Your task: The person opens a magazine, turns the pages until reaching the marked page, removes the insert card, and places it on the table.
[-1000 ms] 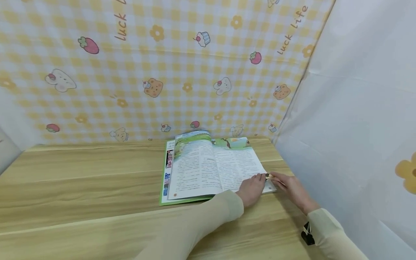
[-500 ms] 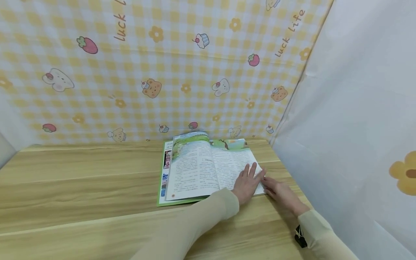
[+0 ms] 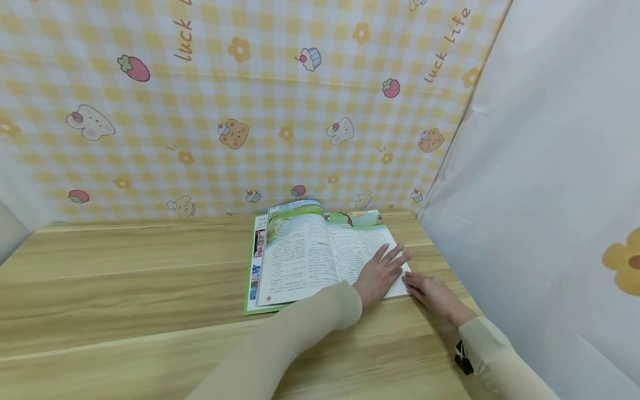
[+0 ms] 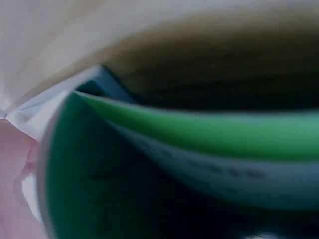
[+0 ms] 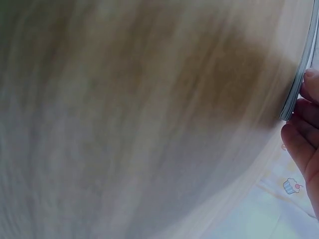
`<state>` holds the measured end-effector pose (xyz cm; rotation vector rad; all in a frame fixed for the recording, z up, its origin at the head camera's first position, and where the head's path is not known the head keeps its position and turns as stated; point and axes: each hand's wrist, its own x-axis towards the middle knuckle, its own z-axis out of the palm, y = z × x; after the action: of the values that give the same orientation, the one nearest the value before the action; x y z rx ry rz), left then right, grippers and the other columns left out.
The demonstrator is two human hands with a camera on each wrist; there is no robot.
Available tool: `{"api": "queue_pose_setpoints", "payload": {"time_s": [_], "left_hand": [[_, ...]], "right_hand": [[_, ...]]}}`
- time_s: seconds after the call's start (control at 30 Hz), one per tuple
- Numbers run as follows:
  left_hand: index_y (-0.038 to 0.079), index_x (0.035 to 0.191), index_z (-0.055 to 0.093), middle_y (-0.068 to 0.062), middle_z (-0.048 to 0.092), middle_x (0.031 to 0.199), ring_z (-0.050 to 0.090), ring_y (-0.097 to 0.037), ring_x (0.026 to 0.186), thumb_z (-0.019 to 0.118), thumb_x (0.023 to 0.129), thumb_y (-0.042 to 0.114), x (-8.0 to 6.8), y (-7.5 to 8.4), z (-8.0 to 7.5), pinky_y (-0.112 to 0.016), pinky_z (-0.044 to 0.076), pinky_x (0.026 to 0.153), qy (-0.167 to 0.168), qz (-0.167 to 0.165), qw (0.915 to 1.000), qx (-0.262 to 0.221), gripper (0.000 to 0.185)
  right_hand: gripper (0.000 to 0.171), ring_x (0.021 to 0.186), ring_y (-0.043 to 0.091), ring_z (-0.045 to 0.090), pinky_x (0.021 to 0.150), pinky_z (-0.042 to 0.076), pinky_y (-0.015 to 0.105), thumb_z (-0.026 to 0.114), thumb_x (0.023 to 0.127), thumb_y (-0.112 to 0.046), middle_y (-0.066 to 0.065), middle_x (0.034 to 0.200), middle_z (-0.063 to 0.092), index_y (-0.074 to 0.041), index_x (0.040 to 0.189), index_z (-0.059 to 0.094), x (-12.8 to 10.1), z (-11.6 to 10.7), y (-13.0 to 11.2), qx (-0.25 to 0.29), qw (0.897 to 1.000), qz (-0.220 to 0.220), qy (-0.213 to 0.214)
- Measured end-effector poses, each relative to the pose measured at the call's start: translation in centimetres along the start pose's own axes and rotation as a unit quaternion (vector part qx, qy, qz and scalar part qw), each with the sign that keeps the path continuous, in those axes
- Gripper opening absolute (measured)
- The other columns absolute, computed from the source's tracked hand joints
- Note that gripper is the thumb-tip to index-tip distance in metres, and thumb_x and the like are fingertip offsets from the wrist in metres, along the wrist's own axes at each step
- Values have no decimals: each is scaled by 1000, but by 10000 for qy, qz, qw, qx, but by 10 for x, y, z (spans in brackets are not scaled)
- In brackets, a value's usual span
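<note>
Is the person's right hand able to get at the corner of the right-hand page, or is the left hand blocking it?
Probably yes: the right hand lies at the book's near right corner; the left hand rests flat beside it.

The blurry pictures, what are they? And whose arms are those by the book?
The arms belong to a person wearing three small cameras. One sits on the head and shows a wooden table with an open book. The left hand lies flat on the book's right page, fingers spread. The right hand touches the book's edge beside it. The other two cameras sit on the wrists, so close that everything blurs. The left wrist camera sees green and white pages from very near. The right wrist camera sees fingertips against the stack of page edges.
</note>
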<state>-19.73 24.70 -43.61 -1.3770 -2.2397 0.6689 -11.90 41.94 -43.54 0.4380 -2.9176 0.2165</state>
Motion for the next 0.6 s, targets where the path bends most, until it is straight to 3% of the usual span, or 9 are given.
{"api": "queue_pose_setpoints", "payload": {"time_s": [0.2,0.4,0.5,0.6], "left_hand": [[36,129,54,8,18,157,10,-19,146,34,100,37,2,-2,-3,-36,6,117,-25,531,9986,39,35],[27,135,50,1,28,154,15,-20,145,30,101,37,4,-8,-10,-36,5,116,-392,524,9976,216,40],[23,124,57,-2,52,137,38,-18,135,35,99,34,2,-13,-11,-36,9,115,-249,345,9991,61,35],[26,107,59,4,68,109,59,-11,110,42,97,30,-1,-18,-10,-36,15,114,-170,187,9990,-365,21]], "right_hand": [[26,100,41,63,83,51,46,64,85,-1,26,113,63,7,109,66,1,-1,-1,-63,10000,-38,-61],[26,104,40,62,86,50,47,64,84,0,23,113,64,6,109,67,0,-2,-1,47,10000,75,19],[26,104,39,62,86,50,47,64,85,0,22,113,65,5,110,67,0,-3,-2,74,9999,109,15],[25,104,39,62,86,50,46,64,85,0,22,113,65,5,110,67,0,-3,-2,66,9999,156,-21]]}}
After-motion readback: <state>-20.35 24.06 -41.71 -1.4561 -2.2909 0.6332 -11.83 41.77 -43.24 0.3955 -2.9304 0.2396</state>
